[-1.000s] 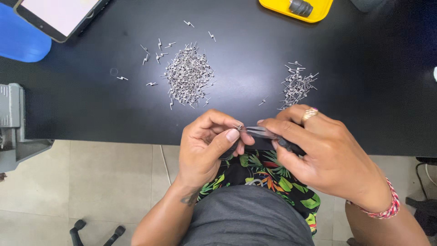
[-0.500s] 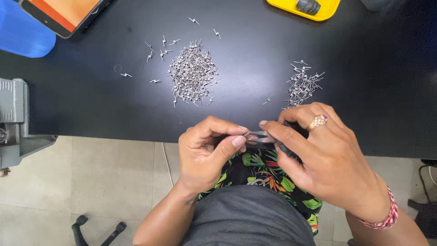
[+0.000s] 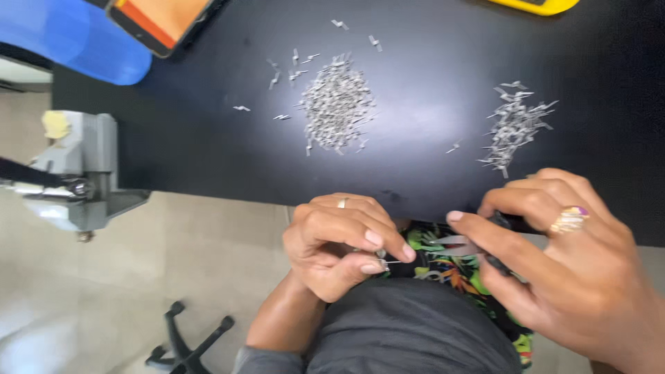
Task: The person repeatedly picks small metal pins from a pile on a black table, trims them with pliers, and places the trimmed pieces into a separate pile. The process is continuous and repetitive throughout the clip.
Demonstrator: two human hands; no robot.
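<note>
Left hand pinches small metal pin between thumb and forefinger. Right hand grips pliers, just beside pin.

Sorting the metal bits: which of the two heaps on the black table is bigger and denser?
The middle pile; the right pile, above the right hand, is smaller and looser.

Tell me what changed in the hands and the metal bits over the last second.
The left hand and right hand drew apart; earlier their fingertips met. The left now pinches a small metal piece alone, while the right keeps its grip on the dark-handled tool. Both piles of metal pieces stayed put on the black table.
</note>
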